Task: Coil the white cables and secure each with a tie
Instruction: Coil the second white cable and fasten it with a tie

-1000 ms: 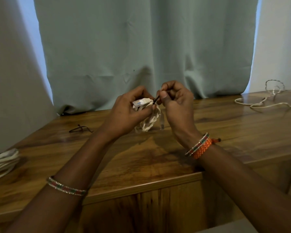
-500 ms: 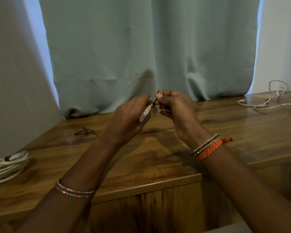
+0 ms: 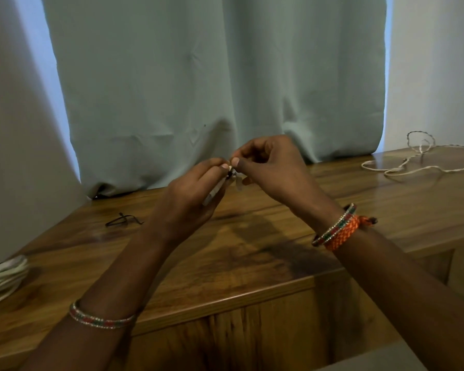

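Note:
Above the middle of the wooden table [image 3: 252, 263], my left hand [image 3: 190, 199] grips a small coiled white cable [image 3: 215, 192]; only its edge shows between the fingers. My right hand [image 3: 273, 167] meets it thumb to thumb and pinches a thin black tie [image 3: 228, 174] at the top of the coil. Most of the coil and tie is hidden by my fingers. A loose white cable [image 3: 413, 164] lies uncoiled at the table's back right. A coiled white cable with a dark tie [image 3: 3, 277] rests at the left edge.
A spare black tie [image 3: 123, 219] lies on the table left of my hands. A pale green curtain [image 3: 212, 76] hangs close behind the table. The table's front edge runs below my wrists.
The coil, earlier open to view in my left hand, is turned edge-on and mostly covered. My right fingers have closed in on the tie's end, whose tip no longer sticks up.

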Motion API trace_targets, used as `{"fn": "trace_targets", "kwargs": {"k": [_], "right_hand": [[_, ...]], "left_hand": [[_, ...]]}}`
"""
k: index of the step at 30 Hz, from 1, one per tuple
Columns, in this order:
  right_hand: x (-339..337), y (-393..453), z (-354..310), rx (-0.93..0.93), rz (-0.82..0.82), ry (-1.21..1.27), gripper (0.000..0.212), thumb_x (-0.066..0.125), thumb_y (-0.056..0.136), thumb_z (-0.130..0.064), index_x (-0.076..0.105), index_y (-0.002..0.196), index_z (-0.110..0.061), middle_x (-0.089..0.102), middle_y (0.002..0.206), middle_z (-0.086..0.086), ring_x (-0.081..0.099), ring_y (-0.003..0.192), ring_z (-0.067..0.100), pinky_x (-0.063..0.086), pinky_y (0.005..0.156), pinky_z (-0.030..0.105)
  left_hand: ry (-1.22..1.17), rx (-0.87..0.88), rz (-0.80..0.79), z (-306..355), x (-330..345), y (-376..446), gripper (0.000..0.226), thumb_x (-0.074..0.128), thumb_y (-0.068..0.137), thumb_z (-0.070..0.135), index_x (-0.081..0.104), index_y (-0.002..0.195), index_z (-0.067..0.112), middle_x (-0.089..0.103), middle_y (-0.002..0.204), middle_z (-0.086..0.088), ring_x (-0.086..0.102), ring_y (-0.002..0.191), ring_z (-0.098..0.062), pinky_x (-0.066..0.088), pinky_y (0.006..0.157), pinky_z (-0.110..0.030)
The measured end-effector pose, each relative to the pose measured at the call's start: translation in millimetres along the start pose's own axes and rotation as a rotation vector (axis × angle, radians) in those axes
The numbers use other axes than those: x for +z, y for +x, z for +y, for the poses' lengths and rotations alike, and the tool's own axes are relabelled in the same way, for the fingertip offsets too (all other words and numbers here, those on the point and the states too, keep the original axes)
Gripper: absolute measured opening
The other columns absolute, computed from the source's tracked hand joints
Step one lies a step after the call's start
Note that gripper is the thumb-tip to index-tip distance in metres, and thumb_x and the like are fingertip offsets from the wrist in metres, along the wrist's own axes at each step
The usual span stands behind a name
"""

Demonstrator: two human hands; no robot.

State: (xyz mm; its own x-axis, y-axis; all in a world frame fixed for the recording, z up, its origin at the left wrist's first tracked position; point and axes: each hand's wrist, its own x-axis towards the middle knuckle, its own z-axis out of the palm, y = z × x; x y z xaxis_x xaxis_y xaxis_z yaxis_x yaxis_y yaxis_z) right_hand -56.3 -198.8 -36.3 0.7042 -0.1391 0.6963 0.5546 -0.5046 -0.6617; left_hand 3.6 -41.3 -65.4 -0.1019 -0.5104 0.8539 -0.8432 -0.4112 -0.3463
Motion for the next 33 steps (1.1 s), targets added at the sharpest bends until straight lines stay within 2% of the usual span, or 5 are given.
{"fn": "trace_targets", "kwargs": {"k": [10,16,19,28,33], "right_hand": [[0.5,4.7,8.6,-0.084,-0.024,0.003,0.004,0.061,0.087,-0.017,0.064,0.084,-0.017,0.066,0.077,-0.005,0.062,0.072,0.007,0.053,0.067,0.024],[-11.8,14.3,0.5,0.084,-0.298,0.410,0.009,0.055,0.089,0.004,0.058,0.084,-0.003,0.062,0.057,0.000,0.056,0.048,0.002,0.046,0.049,0.014],[-14.7,17.7,-3.6,0.079,-0.430,0.473,0.012,0.055,0.088,0.005,0.061,0.093,-0.004,0.065,0.068,0.005,0.061,0.063,0.011,0.052,0.058,0.020],[-19.7,17.2,-18.9,-0.064,-0.607,0.147,0.028,0.060,0.086,0.001,0.064,0.112,-0.008,0.067,0.076,0.006,0.063,0.068,0.011,0.055,0.070,0.022],[-18.4,15.0,-8.0,0.004,-0.401,0.245,0.021,0.061,0.086,0.002,0.065,0.104,-0.006,0.067,0.070,0.004,0.064,0.065,0.009,0.054,0.066,0.022]], "left_hand": [[-0.685,-0.592,0.174,7.2,-0.9,8.5,0.010,0.067,0.081,0.010,0.063,0.090,0.011,0.069,0.083,0.007,0.067,0.080,-0.011,0.056,0.073,-0.026],[-1.344,-0.869,-0.007,-6.0,-12.4,18.3,0.025,0.072,0.062,0.011,0.062,0.084,0.004,0.072,0.077,-0.002,0.069,0.073,-0.013,0.056,0.066,-0.021],[-1.518,-0.870,-0.071,-12.8,-15.7,15.0,0.037,0.088,0.049,0.023,0.070,0.079,0.013,0.071,0.080,-0.005,0.069,0.074,-0.014,0.056,0.067,-0.024],[-1.523,-1.036,-0.060,-12.5,-17.8,12.2,0.081,0.094,0.025,0.035,0.061,0.095,0.012,0.070,0.068,-0.004,0.067,0.055,-0.012,0.054,0.049,-0.020],[-1.481,-0.950,-0.123,-14.2,-20.1,13.1,0.056,0.090,0.046,0.027,0.057,0.089,0.010,0.067,0.072,-0.004,0.066,0.060,-0.012,0.054,0.054,-0.021]]}}
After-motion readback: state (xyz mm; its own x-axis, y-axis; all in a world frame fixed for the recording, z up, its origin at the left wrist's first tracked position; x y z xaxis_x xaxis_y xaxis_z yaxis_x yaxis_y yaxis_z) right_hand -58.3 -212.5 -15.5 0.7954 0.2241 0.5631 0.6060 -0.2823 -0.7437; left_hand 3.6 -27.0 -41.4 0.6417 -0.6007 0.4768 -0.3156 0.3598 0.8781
